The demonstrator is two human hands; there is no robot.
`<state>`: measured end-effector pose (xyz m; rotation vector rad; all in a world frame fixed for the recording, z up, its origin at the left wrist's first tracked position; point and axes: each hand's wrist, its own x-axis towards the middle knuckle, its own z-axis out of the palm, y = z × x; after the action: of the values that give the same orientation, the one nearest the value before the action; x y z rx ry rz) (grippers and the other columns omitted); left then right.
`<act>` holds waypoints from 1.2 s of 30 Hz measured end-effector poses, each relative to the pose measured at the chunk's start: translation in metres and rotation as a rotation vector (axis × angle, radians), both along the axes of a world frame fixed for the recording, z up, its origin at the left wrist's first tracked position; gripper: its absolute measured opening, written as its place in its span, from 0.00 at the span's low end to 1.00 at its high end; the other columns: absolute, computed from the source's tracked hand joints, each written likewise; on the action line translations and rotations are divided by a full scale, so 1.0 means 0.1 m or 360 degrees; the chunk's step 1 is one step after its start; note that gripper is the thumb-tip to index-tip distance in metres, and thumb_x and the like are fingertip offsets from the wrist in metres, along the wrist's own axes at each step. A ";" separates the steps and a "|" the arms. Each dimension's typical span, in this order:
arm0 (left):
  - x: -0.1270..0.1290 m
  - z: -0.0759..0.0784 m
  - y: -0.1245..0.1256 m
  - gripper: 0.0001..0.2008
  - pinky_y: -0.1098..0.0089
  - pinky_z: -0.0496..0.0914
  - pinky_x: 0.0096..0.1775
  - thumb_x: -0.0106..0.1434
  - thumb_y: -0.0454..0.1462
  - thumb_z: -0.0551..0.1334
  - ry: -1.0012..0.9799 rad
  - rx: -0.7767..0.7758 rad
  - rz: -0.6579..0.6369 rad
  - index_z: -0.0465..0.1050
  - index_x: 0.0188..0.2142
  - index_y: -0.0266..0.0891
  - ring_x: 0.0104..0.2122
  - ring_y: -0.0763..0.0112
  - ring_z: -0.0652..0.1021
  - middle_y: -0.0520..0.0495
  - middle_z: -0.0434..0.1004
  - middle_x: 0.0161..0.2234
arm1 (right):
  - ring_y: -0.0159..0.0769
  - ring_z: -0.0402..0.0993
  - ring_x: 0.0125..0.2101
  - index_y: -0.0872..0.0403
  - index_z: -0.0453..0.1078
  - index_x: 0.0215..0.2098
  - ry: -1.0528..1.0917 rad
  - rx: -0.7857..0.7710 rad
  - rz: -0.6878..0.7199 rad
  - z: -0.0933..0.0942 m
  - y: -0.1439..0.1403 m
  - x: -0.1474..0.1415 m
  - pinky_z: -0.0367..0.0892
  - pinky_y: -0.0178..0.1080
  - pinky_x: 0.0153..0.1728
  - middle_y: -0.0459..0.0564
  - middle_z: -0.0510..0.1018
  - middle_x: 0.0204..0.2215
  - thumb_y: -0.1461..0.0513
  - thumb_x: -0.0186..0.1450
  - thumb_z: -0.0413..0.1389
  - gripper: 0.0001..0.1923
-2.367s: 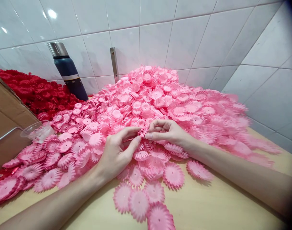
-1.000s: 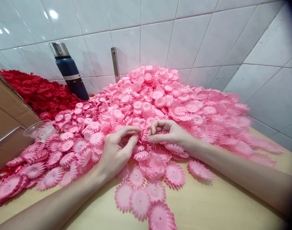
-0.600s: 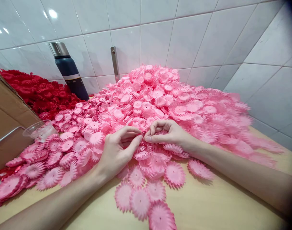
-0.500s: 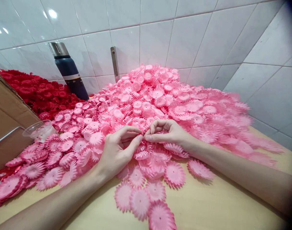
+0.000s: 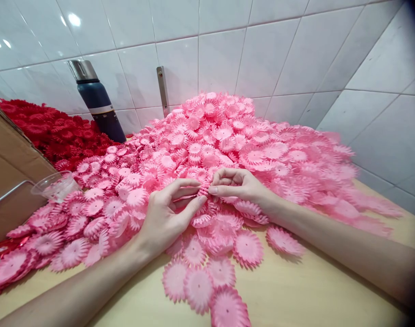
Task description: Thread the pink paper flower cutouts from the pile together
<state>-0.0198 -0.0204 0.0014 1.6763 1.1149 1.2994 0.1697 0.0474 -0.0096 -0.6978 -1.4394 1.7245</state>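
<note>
A big heap of pink fabric flower petals (image 5: 228, 136) covers the wooden table (image 5: 296, 290). My left hand (image 5: 166, 213) and my right hand (image 5: 239, 186) meet fingertip to fingertip at the heap's near edge. Between them they pinch a small stack of pink petal pieces (image 5: 204, 190), mostly hidden by the fingers. Both wrists rest on loose petals at the front of the pile.
A heap of red petals (image 5: 54, 131) lies at the back left, beside a dark blue flask (image 5: 96, 102) with a steel cap. A clear plastic cup (image 5: 54, 185) and a cardboard box (image 5: 10, 168) stand at the left. White tiled walls close the back and right.
My fingertips have shifted slightly around the pinched petal stack; the left index finger has stretched out under it. Hands and pile stay in the same place.
</note>
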 end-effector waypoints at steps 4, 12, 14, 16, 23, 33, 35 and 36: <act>0.00 -0.01 0.00 0.12 0.71 0.78 0.46 0.59 0.36 0.68 -0.0010 -0.0005 -0.0009 0.74 0.43 0.39 0.43 0.70 0.81 0.48 0.80 0.42 | 0.28 0.76 0.27 0.55 0.73 0.28 0.0054 0.0073 0.0038 0.00 0.02 0.00 0.70 0.31 0.33 0.44 0.79 0.24 0.63 0.53 0.68 0.09; -0.02 -0.02 -0.01 0.12 0.68 0.77 0.49 0.58 0.36 0.69 -0.0054 -0.0023 -0.0058 0.74 0.43 0.40 0.43 0.70 0.81 0.49 0.79 0.43 | 0.26 0.76 0.28 0.55 0.73 0.29 0.0018 0.0072 0.0043 -0.01 0.02 0.01 0.69 0.29 0.33 0.44 0.80 0.26 0.62 0.54 0.69 0.10; -0.02 -0.02 -0.01 0.13 0.69 0.77 0.49 0.58 0.36 0.69 -0.0078 -0.0021 -0.0080 0.74 0.43 0.41 0.43 0.70 0.81 0.50 0.78 0.43 | 0.26 0.76 0.29 0.55 0.73 0.29 0.0012 0.0059 0.0045 -0.01 0.01 0.01 0.69 0.29 0.33 0.44 0.80 0.27 0.62 0.54 0.69 0.10; -0.03 -0.02 0.00 0.15 0.69 0.78 0.47 0.57 0.35 0.70 -0.0081 -0.0009 -0.0106 0.73 0.44 0.42 0.43 0.70 0.80 0.51 0.77 0.43 | 0.26 0.76 0.29 0.55 0.73 0.30 0.0006 0.0044 0.0052 -0.01 0.00 0.01 0.69 0.29 0.33 0.44 0.80 0.27 0.63 0.54 0.69 0.10; -0.04 0.02 0.03 0.16 0.67 0.75 0.48 0.57 0.35 0.70 0.0278 0.0277 -0.0145 0.75 0.46 0.42 0.45 0.68 0.78 0.47 0.77 0.46 | 0.25 0.75 0.27 0.55 0.72 0.29 -0.0004 0.0075 0.0122 0.01 0.00 0.02 0.69 0.29 0.30 0.43 0.79 0.25 0.63 0.54 0.68 0.10; -0.04 0.02 0.01 0.11 0.68 0.76 0.42 0.54 0.36 0.72 0.0340 0.0342 -0.0064 0.72 0.34 0.39 0.41 0.66 0.78 0.46 0.76 0.39 | 0.30 0.78 0.30 0.55 0.70 0.27 -0.0089 0.0177 0.0105 0.04 -0.01 0.02 0.72 0.33 0.35 0.44 0.78 0.25 0.64 0.52 0.68 0.10; -0.04 0.02 0.00 0.10 0.68 0.76 0.41 0.54 0.36 0.71 0.0331 0.0344 -0.0028 0.72 0.33 0.38 0.41 0.67 0.78 0.46 0.76 0.40 | 0.28 0.76 0.27 0.54 0.70 0.26 -0.0049 0.0207 0.0072 0.03 0.00 0.01 0.70 0.32 0.33 0.43 0.77 0.23 0.65 0.52 0.67 0.09; -0.04 0.02 0.00 0.10 0.69 0.76 0.41 0.54 0.36 0.71 0.0326 0.0337 -0.0006 0.72 0.33 0.38 0.40 0.67 0.78 0.46 0.76 0.40 | 0.28 0.74 0.27 0.54 0.70 0.26 -0.0023 0.0218 0.0056 0.03 0.00 0.01 0.70 0.32 0.32 0.42 0.76 0.23 0.66 0.52 0.66 0.09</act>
<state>-0.0234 -0.0204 0.0029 2.0033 1.1210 1.3032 0.1703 0.0477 -0.0062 -0.6157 -1.5719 1.6325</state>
